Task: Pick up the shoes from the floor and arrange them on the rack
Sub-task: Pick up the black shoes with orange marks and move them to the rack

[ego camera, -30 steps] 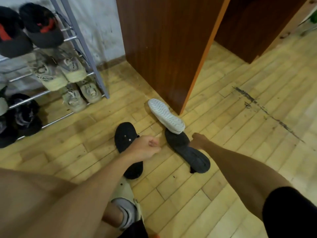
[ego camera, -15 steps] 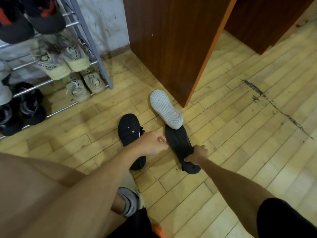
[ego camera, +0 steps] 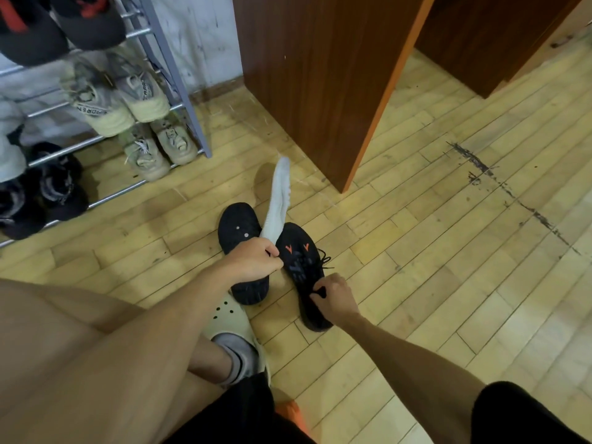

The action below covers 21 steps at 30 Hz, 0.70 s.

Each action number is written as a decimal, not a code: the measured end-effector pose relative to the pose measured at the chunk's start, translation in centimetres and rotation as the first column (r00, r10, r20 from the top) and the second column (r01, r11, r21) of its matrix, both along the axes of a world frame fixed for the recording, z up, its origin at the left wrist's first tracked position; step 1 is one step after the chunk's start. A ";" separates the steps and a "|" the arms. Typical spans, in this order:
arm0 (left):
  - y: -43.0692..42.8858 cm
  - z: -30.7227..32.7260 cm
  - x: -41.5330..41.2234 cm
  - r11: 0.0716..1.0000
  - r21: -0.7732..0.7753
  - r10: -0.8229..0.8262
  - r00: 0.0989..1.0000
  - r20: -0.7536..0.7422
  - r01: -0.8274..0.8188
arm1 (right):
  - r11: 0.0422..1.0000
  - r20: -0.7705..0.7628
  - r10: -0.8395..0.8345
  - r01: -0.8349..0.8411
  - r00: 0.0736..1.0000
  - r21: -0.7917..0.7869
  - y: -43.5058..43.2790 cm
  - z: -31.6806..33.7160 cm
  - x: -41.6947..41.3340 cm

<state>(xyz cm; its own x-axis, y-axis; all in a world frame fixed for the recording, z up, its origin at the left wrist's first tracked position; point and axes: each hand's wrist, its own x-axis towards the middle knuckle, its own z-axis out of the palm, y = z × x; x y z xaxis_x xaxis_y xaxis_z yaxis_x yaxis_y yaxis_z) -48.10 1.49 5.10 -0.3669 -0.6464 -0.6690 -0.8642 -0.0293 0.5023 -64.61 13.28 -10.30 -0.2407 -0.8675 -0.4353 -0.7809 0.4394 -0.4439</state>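
Observation:
My left hand (ego camera: 254, 262) is closed around the heel end of a white shoe (ego camera: 279, 200), which is tilted on its side and blurred, toe pointing away. Under it a black shoe (ego camera: 238, 232) lies sole-up on the wood floor. My right hand (ego camera: 333, 296) grips the heel opening of a second black shoe (ego camera: 299, 254), now upright, with orange marks on its top. The metal shoe rack (ego camera: 179, 78) stands at the upper left, holding several pairs of shoes.
A brown wooden cabinet (ego camera: 320, 75) stands just behind the shoes, its orange-edged corner close to the white shoe. My own foot in a pale clog (ego camera: 237, 331) and grey sock is below my left hand. A dark scuff line (ego camera: 499, 190) crosses the floor at the right.
My left hand moved onto the white shoe and lifted it on edge. My right hand turned the right black shoe from sole-up to upright and slid back to its heel.

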 end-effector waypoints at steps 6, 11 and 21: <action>0.0 -0.2 1.0 1.000 -0.010 0.000 1.000 -0.003 0.000 | 0.875 0.168 -0.289 0.189 0.943 0.446 0.0 -0.9 -2.3; 0.1 -0.3 1.6 1.000 -0.011 -0.004 1.000 -0.018 0.004 | 0.794 0.283 -0.482 0.277 0.829 0.542 -0.5 -1.3 -1.2; -0.9 0.4 0.7 0.999 -0.031 -0.035 0.999 -0.028 0.034 | 0.769 0.316 -0.480 0.219 0.818 0.600 -1.8 3.7 -5.9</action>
<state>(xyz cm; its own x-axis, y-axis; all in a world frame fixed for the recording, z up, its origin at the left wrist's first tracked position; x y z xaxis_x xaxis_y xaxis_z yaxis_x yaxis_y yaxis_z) -47.40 0.61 5.48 -0.4079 -0.6531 -0.6380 -0.8498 0.0160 0.5269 -70.53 11.47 -6.59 -0.1559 -0.3682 -0.9166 -0.3071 0.9000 -0.3093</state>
